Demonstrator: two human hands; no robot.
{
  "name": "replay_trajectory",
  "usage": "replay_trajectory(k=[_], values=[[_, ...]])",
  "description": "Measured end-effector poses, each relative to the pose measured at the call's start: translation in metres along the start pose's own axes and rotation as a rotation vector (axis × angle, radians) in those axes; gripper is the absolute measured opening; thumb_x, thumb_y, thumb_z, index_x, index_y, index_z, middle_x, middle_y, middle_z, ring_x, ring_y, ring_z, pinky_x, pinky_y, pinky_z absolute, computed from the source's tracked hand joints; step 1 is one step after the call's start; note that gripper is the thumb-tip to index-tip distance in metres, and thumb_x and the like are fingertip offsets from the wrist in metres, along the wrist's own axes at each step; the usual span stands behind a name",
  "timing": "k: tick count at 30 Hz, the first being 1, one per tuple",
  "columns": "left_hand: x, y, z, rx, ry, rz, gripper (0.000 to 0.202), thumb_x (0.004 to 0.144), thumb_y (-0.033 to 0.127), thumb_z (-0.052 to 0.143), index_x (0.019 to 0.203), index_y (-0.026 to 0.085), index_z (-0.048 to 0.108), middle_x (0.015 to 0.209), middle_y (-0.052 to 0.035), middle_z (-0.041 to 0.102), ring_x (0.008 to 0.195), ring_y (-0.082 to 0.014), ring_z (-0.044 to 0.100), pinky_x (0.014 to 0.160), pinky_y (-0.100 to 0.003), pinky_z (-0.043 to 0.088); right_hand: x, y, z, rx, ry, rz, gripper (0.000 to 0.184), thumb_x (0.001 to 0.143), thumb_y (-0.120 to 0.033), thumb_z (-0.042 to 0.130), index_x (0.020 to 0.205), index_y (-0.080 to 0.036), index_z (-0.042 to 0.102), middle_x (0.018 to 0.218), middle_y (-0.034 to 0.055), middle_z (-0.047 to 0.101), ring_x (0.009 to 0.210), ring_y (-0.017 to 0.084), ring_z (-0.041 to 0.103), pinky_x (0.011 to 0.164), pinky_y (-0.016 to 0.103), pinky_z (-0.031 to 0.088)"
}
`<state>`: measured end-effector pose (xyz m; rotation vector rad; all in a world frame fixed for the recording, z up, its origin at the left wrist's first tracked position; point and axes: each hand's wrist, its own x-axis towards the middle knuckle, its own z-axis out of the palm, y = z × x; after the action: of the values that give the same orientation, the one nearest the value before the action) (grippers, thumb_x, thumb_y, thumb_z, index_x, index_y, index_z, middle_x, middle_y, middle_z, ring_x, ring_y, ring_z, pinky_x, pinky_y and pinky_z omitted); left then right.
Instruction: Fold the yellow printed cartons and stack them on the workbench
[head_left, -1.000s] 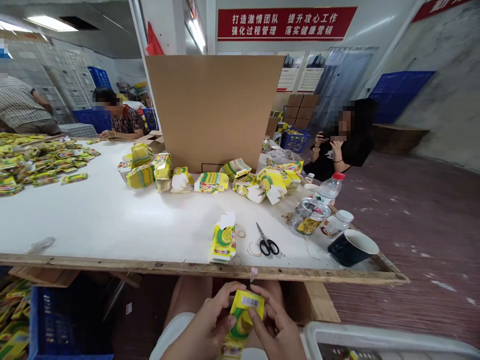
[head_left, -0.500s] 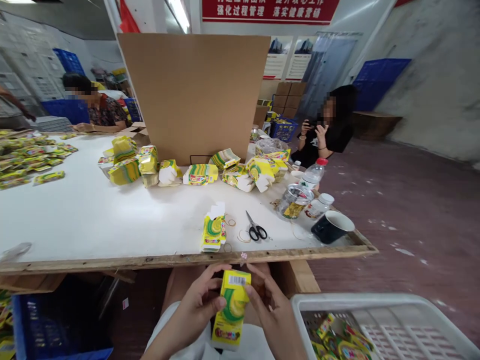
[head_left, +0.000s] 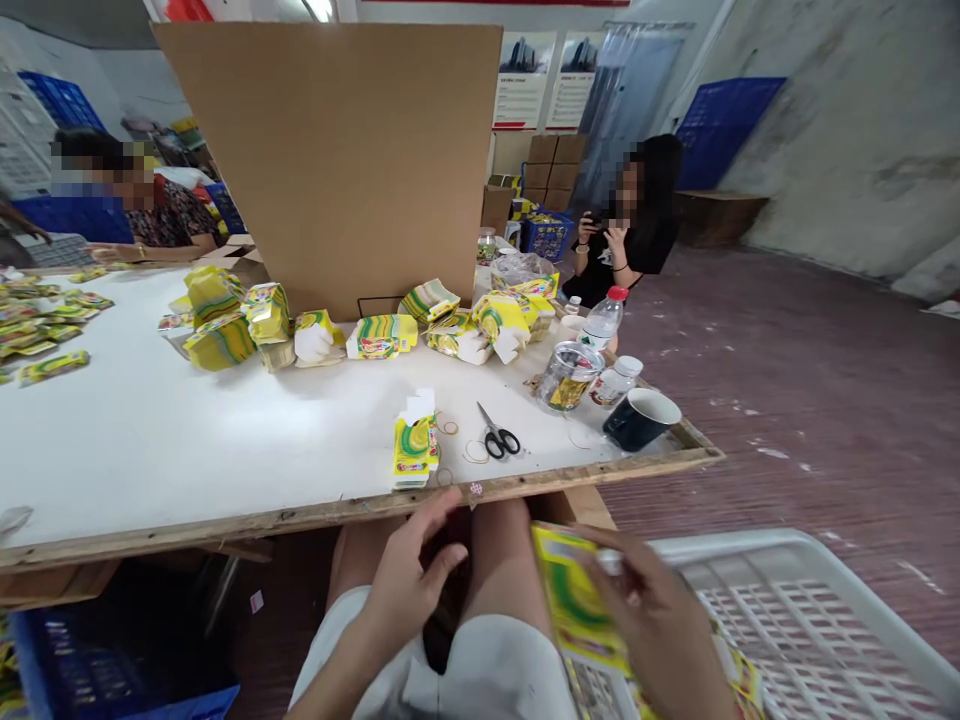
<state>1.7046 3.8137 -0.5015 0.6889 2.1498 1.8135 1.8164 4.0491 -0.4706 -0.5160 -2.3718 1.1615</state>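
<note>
My right hand (head_left: 652, 610) grips a yellow-green carton (head_left: 577, 595), blurred by motion, over the near side of a white plastic basket (head_left: 795, 550) at the lower right. More yellow packs (head_left: 739, 675) lie in that basket, partly hidden by the hand. Above my lap, my left hand (head_left: 420, 560) is empty, thumb and fingers apart, just below the table edge. On the table in front of it stands a small stack of flattened yellow cartons (head_left: 414, 445). Black-handled scissors (head_left: 499, 435) and several thin rubber bands (head_left: 448, 425) lie to its right.
Bundles of flat cartons (head_left: 382, 337) line the table (head_left: 315, 430) before a tall cardboard sheet (head_left: 337, 150). A dark mug (head_left: 637, 425), a clear jar (head_left: 566, 380) and bottles stand near the right corner. A blue crate (head_left: 112, 650) is at lower left. Two people (head_left: 630, 220) sit beyond.
The carton has left my left hand and moved right in my right hand, over the white basket. My left hand stays above my lap, now empty. The camera view has turned slightly right.
</note>
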Motion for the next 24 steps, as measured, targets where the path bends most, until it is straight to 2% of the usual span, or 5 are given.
replay_trajectory(k=[5, 12, 16, 19, 24], values=[[0.040, -0.036, -0.035, 0.590, 0.180, 0.192, 0.057, 0.091, 0.026, 0.055, 0.145, 0.019, 0.039, 0.152, -0.0127, 0.043, 0.143, -0.0272, 0.034, 0.117, -0.053, 0.029, -0.001, 0.051, -0.057, -0.339, 0.174, 0.014, 0.054, 0.065, -0.070, 0.063, 0.091, -0.025, 0.077, 0.091, 0.0117, 0.074, 0.078, 0.033, 0.066, 0.073, 0.047, 0.049], [0.029, -0.057, -0.040, 0.658, 0.274, 0.254, 0.036, 0.096, 0.016, 0.039, 0.118, 0.021, 0.067, 0.127, -0.0074, 0.069, 0.122, -0.0220, 0.061, 0.106, -0.042, 0.050, -0.019, 0.014, 0.057, 0.235, -0.144, 0.220, 0.042, 0.074, -0.060, 0.065, 0.090, -0.023, 0.077, 0.078, 0.0059, 0.075, 0.065, 0.021, 0.064, 0.060, 0.028, 0.050], [-0.004, -0.045, -0.024, 0.636, 0.385, 0.621, 0.041, 0.094, 0.007, 0.042, 0.128, 0.019, 0.061, 0.129, -0.0105, 0.067, 0.127, -0.0237, 0.056, 0.105, -0.039, 0.051, -0.014, -0.018, 0.105, 0.644, -0.240, 0.360, 0.054, 0.076, -0.066, 0.062, 0.098, -0.018, 0.076, 0.072, 0.0054, 0.073, 0.052, 0.014, 0.053, 0.049, 0.024, 0.043], [-0.025, -0.033, -0.007, 0.545, 0.239, 0.870, 0.042, 0.092, 0.007, 0.048, 0.133, 0.014, 0.057, 0.125, -0.0136, 0.069, 0.127, -0.0253, 0.056, 0.104, -0.040, 0.052, -0.009, -0.026, 0.115, 0.843, -0.225, 0.450, 0.048, 0.070, -0.060, 0.073, 0.094, -0.019, 0.076, 0.067, 0.0018, 0.071, 0.048, 0.011, 0.050, 0.044, 0.021, 0.038], [-0.031, -0.018, 0.005, -0.019, 0.290, 0.441, 0.043, 0.090, 0.018, 0.058, 0.133, 0.022, 0.058, 0.141, -0.0121, 0.057, 0.134, -0.0276, 0.048, 0.108, -0.040, 0.046, -0.015, -0.022, 0.110, 0.945, -0.244, 0.438, 0.038, 0.070, -0.043, 0.081, 0.099, -0.021, 0.071, 0.085, 0.0036, 0.076, 0.076, 0.018, 0.066, 0.074, 0.026, 0.052]])
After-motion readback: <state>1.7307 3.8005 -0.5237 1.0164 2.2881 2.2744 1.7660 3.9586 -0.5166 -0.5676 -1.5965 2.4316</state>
